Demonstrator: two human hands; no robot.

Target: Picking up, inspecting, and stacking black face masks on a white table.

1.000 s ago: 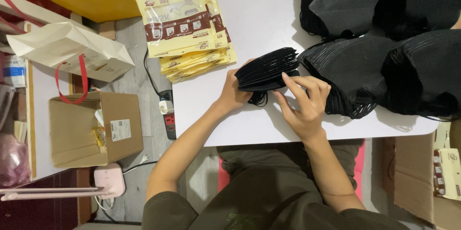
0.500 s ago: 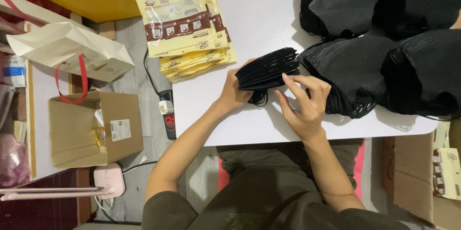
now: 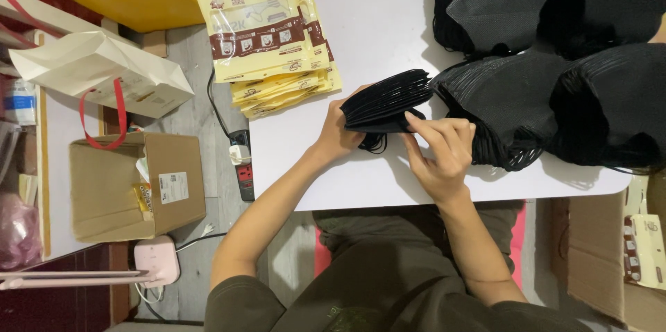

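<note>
Seemingly mid-table, both hands (image 3: 388, 134) pinch the mask stack (image 3: 385, 99); bare tabletop (image 3: 374, 27) beyond.

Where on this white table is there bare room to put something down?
Bare white table lies between the yellow packet stack and the black mask piles, and along the near edge left of the left hand. The right side is crowded with masks, around the right hand.
</note>
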